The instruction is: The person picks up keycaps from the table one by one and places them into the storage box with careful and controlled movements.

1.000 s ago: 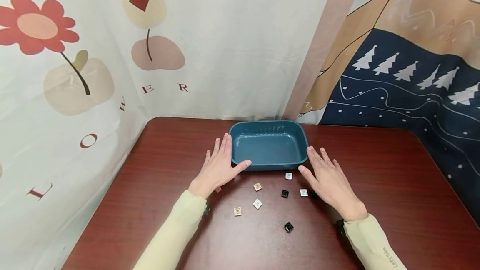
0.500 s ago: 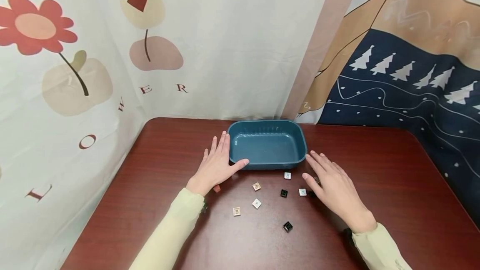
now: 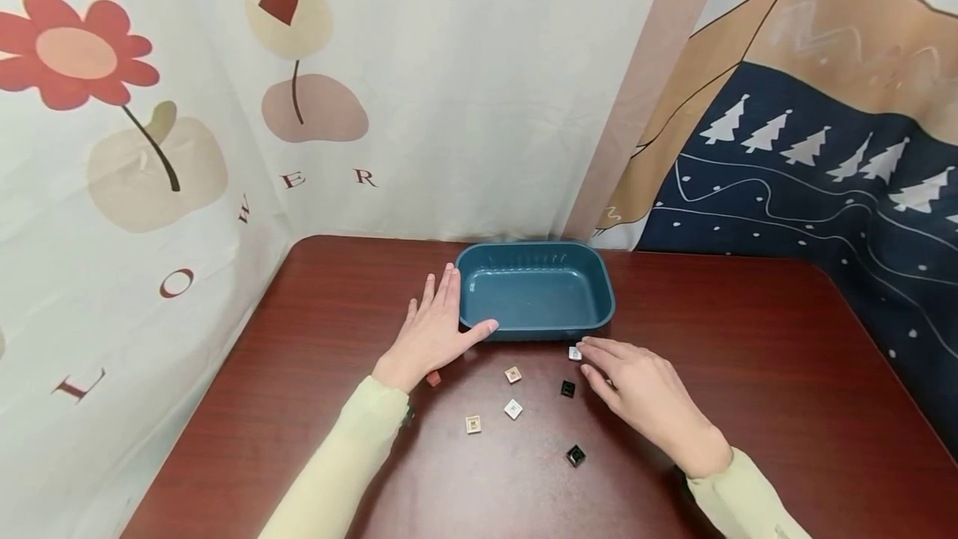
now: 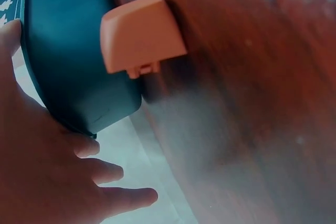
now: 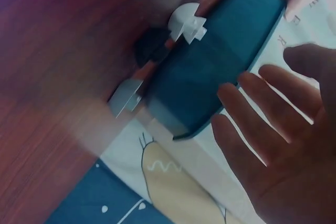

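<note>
Your right hand (image 3: 651,398) has swung inward — in the head view a white keycap (image 3: 575,354) lies just left of its fingertips, before the blue tub (image 3: 535,333), nearer it than your left hand (image 3: 430,335). Left wrist: straight, unclenched fingers at the tub, an orange keycap (image 4: 142,32) apart. Right wrist: palm bare — fingers loosely extended, grasping nothing.

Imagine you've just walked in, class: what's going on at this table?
A person's left hand lies straight-fingered along the left side of a blue tub. The right hand is poised at a white keycap just in front of the tub; whether it touches is unclear. Other keycaps, black, beige and white, lie on the table, and an orange keycap sits near the left hand.
</note>
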The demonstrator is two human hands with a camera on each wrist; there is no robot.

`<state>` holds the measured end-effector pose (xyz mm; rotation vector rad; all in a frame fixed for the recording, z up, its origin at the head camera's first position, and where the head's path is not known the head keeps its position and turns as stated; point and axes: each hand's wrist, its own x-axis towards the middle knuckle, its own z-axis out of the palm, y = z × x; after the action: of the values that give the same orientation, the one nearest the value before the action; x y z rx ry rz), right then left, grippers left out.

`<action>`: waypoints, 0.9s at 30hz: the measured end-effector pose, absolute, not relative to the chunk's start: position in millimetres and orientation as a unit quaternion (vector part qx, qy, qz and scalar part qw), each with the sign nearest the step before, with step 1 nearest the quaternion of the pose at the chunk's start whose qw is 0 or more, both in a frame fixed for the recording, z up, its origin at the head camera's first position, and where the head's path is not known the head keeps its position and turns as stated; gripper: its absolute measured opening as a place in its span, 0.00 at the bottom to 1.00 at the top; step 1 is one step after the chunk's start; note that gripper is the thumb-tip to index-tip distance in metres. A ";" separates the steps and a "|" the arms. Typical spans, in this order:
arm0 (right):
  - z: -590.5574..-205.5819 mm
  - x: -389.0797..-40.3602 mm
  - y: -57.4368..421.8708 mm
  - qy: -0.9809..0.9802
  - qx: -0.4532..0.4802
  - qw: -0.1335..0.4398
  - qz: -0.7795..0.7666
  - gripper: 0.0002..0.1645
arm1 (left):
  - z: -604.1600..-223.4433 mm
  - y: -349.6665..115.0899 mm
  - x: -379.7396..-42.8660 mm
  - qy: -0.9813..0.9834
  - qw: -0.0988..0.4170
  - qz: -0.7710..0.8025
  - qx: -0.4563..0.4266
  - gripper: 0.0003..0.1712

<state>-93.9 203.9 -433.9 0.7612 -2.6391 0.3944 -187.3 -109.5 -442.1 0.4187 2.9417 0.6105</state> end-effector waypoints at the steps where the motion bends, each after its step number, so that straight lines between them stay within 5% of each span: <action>1: -434.7 -95.4 201.9 -0.933 0.282 0.176 0.137 0.20 | -441.7 -109.7 -187.3 0.969 0.055 0.199 0.138 0.66; 14: -445.0 -111.3 184.8 -0.946 0.300 0.079 0.095 0.19 | -439.6 -109.6 -186.9 0.969 0.065 0.192 0.139 0.67; 27: -452.7 -114.5 185.6 -0.938 0.313 0.117 0.089 0.17 | -438.4 -109.5 -185.7 0.969 0.064 0.193 0.139 0.68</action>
<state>-114.5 185.6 -452.7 0.9171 -2.7457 0.2614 -185.7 -109.5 -438.4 0.4183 2.9259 0.5836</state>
